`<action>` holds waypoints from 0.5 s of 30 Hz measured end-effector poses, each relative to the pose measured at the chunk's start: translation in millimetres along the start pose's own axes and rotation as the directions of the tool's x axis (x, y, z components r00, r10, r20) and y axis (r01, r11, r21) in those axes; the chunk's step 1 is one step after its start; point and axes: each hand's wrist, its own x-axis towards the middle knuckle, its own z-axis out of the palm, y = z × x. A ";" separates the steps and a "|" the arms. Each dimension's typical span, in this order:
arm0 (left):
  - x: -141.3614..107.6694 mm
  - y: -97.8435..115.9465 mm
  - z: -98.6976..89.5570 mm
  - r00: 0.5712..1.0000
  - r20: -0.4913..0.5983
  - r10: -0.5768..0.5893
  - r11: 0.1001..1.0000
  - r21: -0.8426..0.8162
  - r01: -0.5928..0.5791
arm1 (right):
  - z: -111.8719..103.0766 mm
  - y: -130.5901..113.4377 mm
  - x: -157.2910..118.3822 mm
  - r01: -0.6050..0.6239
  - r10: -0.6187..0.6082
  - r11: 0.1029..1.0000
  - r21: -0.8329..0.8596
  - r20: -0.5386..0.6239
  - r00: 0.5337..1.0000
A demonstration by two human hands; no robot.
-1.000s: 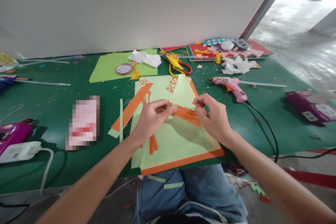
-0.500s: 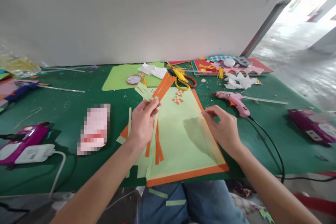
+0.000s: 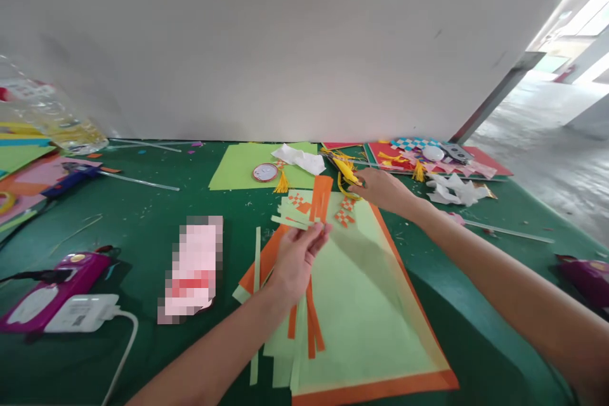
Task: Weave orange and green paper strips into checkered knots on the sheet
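Note:
My left hand [image 3: 299, 254] is closed on a bunch of orange paper strips [image 3: 322, 193], with pale green strips [image 3: 291, 222] crossing beneath. Under it lies a pale green sheet [image 3: 366, 304] edged in orange. My right hand [image 3: 373, 187] reaches to the yellow-handled scissors [image 3: 346, 170] at the sheet's far edge, its fingers bent around the handle. Small orange-and-white checkered pieces [image 3: 345, 211] rest near the top of the sheet. More loose strips [image 3: 314, 323] hang below my left hand.
A pink phone-like item [image 3: 195, 266], blurred out, and a purple power strip [image 3: 61, 285] lie to the left. Behind are a light green sheet [image 3: 233, 165], a round tin [image 3: 265, 172] and white tissue [image 3: 299, 158]. My right forearm partly hides a pink glue gun.
My right hand has moved from the sheet's right edge forward to the scissors. My left hand still holds the orange strips, now more upright. The view has tilted up.

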 end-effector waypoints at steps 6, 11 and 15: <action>-6.6 -4.0 -2.9 0.983 0.069 -0.168 0.985 0.045 0.165 | 25.9 7.1 69.3 -0.087 0.087 0.996 -0.025 0.017 0.996; -6.6 -0.9 -2.1 0.976 0.089 -0.199 0.979 0.066 0.194 | 16.8 13.1 75.8 -0.095 0.095 0.995 0.005 -0.024 0.995; -3.3 -2.3 -4.0 0.975 0.106 -0.197 0.980 0.062 0.191 | 16.5 -12.8 76.7 -0.007 0.010 0.999 0.038 -0.080 0.997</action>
